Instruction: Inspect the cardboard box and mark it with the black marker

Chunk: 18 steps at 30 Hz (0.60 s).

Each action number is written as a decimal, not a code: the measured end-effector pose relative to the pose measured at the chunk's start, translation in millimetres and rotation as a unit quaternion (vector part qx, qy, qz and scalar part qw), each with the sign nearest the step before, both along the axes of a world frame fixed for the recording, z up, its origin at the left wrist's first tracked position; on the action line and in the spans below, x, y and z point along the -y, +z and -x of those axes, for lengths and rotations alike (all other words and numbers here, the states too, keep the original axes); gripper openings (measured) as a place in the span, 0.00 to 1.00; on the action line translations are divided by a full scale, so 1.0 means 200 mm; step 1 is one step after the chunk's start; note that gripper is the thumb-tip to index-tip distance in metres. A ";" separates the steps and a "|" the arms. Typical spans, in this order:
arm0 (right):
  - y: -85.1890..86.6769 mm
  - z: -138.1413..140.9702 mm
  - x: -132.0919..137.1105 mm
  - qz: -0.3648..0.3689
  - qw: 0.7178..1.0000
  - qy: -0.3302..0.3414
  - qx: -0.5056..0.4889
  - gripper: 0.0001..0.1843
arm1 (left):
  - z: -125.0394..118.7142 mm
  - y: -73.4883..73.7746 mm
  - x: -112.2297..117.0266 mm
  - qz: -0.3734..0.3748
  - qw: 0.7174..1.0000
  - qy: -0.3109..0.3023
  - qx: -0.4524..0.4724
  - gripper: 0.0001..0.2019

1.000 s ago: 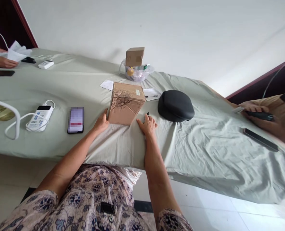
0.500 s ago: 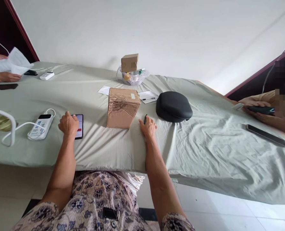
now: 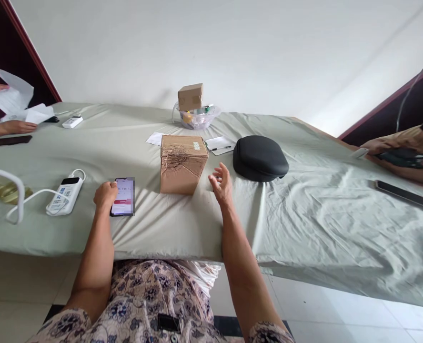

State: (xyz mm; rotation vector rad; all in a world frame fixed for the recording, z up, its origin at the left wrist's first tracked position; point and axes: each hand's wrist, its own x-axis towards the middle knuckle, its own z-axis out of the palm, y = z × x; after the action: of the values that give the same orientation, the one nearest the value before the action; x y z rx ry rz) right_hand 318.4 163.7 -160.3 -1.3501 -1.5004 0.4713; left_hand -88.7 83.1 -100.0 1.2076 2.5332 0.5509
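My left hand [image 3: 105,194] is closed at the left edge of a phone [image 3: 125,202], fingers against its side; the phone lies on the cloth with its screen lit. My right hand [image 3: 221,185] is raised a little over the table, fingers curled. A small dark piece shows between thumb and fingers, too little of it to name. Just left of that hand stands a brown cardboard box [image 3: 181,176] with dark scribble-like creases on its front and top. A black rounded case [image 3: 260,159] lies to the right of the hand, apart from it.
A clear basin [image 3: 199,123] with a small carton [image 3: 190,96] stands at the back. White papers and a pen [image 3: 221,147] lie behind the box. A white power strip [image 3: 65,195] with a cable is at left. Other people's hands hold papers at left and a dark object at right.
My right hand has lifted off the cloth and its fingers have turned upward. My left hand and the phone have shifted slightly right, so more of the screen shows. The view has moved a little.
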 end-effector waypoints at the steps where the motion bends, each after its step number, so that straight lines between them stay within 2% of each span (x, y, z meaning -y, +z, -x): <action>1: 0.00 0.02 0.01 -0.004 0.999 0.054 0.001 0.53 | 0.00 -0.01 0.00 -0.003 1.000 -0.012 0.005 0.19; 3: 0.01 0.07 0.04 -0.006 0.990 0.139 0.027 0.65 | -0.01 -0.02 0.00 -0.010 0.999 -0.038 0.014 0.20; 6: 0.03 0.13 0.06 -0.009 0.979 0.179 0.098 0.73 | -0.03 -0.04 0.01 -0.015 0.997 -0.072 0.023 0.19; 11: 0.00 0.20 0.07 0.004 0.973 0.130 0.189 0.73 | -0.07 -0.02 0.01 0.012 0.995 -0.096 0.017 0.19; 18: -0.04 0.25 0.07 0.031 0.973 0.101 0.204 0.64 | -0.10 0.02 0.01 0.065 0.995 -0.076 -0.030 0.21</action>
State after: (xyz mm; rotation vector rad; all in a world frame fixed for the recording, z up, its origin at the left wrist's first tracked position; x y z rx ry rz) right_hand 268.4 149.2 -168.5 -1.4078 -1.9883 0.3842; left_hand -68.0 80.3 -95.9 1.3719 2.4560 0.3130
